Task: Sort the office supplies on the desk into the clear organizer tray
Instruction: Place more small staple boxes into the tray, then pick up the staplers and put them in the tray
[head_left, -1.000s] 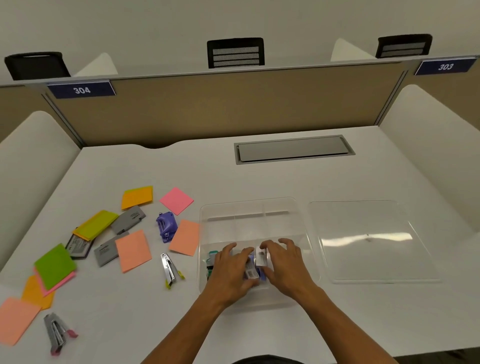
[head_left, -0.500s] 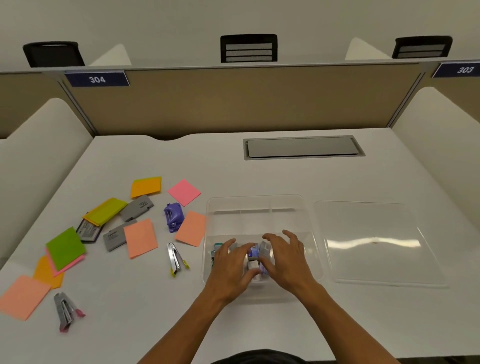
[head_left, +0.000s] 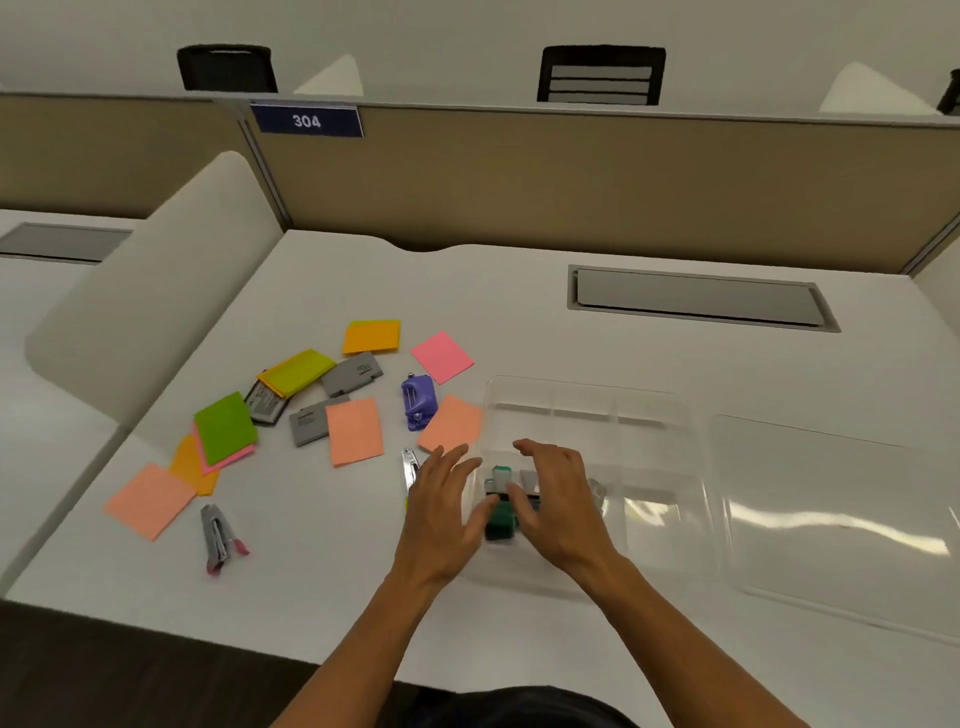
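Both hands are open in the clear organizer tray (head_left: 587, 400): left hand (head_left: 441, 514) and right hand (head_left: 561, 499) flank a green stapler (head_left: 501, 522) in the near-left compartment. Nudge it flush against its neighbours, fingertips light.

Office: partitioned desks (head_left: 467, 291), numbered plate "304" (head_left: 306, 120), chairs (head_left: 601, 74).

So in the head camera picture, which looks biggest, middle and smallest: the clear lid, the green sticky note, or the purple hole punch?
Largest to smallest, as they look in this view:
1. clear lid, by far the biggest
2. green sticky note
3. purple hole punch, a bit smaller than the note

The lid lies nearer the camera, which adds a little, but the order is not in doubt.
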